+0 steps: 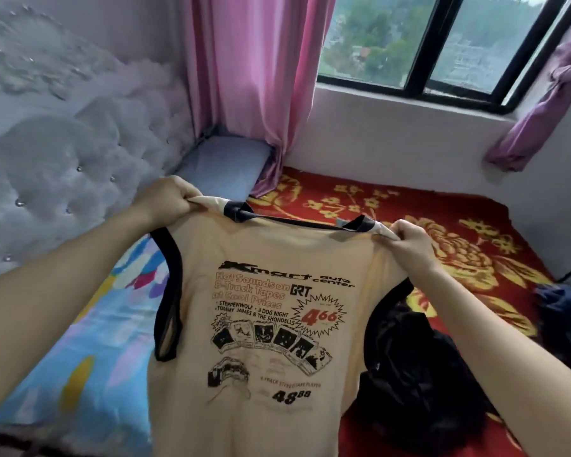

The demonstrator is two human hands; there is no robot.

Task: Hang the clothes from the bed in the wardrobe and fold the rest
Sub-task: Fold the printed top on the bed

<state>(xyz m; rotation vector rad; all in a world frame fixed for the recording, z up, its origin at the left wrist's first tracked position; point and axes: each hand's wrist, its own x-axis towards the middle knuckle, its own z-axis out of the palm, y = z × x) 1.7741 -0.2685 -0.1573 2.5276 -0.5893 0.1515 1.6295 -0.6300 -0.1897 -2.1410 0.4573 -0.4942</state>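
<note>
I hold the tan tank top (264, 308) up above the bed (475, 232), printed side toward me. My left hand (168, 201) pinches one shoulder strap; my right hand (406, 242) pinches the other. Both hands are closed on the fabric, and the garment hangs open and flat between them, clear of the blanket.

Status of the task, as judged from this view:
- This top is in hand but not yet hung or folded. Its kind suggests folding, though either remains possible.
- A dark garment heap (416, 374) lies on the bed just beside the top, to my right, unsorted.
- A dark blue item (561, 308) lies at the right edge of the bed; I cannot tell what it is.
- The wardrobe is out of view, so I cannot tell what hangs there.

Work remains for at least these pieces.
</note>
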